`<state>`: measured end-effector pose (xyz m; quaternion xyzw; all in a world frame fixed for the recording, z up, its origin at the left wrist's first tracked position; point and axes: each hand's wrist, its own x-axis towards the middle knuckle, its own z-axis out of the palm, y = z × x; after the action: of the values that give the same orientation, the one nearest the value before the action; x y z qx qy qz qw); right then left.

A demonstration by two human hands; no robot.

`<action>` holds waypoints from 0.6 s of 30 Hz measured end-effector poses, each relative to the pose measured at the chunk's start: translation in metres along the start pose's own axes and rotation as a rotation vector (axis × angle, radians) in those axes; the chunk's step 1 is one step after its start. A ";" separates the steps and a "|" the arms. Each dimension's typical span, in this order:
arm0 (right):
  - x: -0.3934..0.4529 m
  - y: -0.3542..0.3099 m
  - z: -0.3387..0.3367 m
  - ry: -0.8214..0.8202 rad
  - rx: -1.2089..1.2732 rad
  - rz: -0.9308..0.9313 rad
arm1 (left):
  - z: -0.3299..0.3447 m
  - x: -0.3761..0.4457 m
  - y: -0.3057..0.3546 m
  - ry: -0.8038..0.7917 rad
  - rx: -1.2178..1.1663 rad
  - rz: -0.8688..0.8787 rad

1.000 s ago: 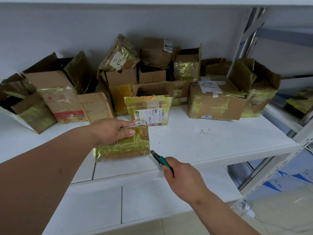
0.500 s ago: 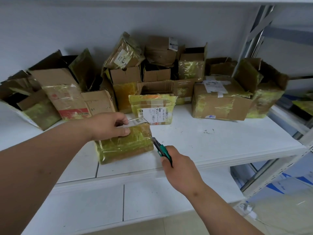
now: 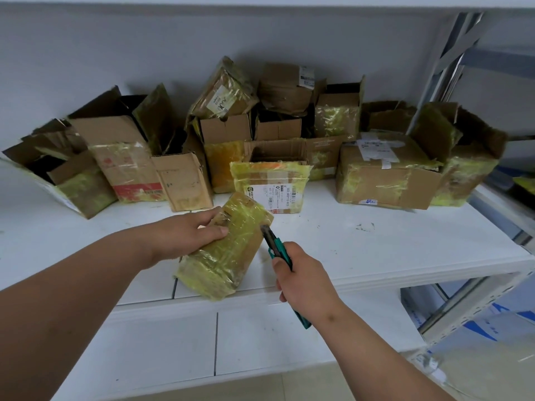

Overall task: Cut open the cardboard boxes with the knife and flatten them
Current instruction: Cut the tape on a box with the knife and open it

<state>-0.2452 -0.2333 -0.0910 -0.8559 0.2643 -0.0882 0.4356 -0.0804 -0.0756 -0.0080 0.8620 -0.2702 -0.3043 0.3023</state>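
A small cardboard box wrapped in yellow tape (image 3: 228,253) lies slanted at the front edge of the white shelf (image 3: 376,247). My left hand (image 3: 185,235) grips its left side, thumb on the top face. My right hand (image 3: 301,282) holds a green utility knife (image 3: 276,246). The knife's dark tip touches the box's right edge near the far corner. Part of the knife's handle sticks out below my right wrist.
Many opened and taped cardboard boxes (image 3: 385,178) are piled along the back of the shelf against the grey wall. A labelled yellow-taped box (image 3: 272,186) stands just behind the held one. A metal rack upright (image 3: 445,70) rises at right; a lower shelf (image 3: 260,337) lies below.
My left hand has turned the small box from lying crosswise to slanting front to back. The knife has moved up to the box's right edge.
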 end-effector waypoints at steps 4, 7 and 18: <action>0.003 -0.001 0.001 -0.007 -0.014 -0.004 | -0.005 -0.002 0.004 0.021 0.111 0.017; 0.005 -0.003 0.002 -0.016 -0.035 -0.009 | -0.012 -0.001 0.012 0.159 0.252 0.090; 0.016 -0.002 -0.010 0.020 -0.189 0.002 | -0.010 -0.010 0.006 -0.159 -0.058 0.091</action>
<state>-0.2349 -0.2481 -0.0845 -0.8920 0.2765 -0.0712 0.3505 -0.0819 -0.0690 0.0065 0.8129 -0.3231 -0.3656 0.3181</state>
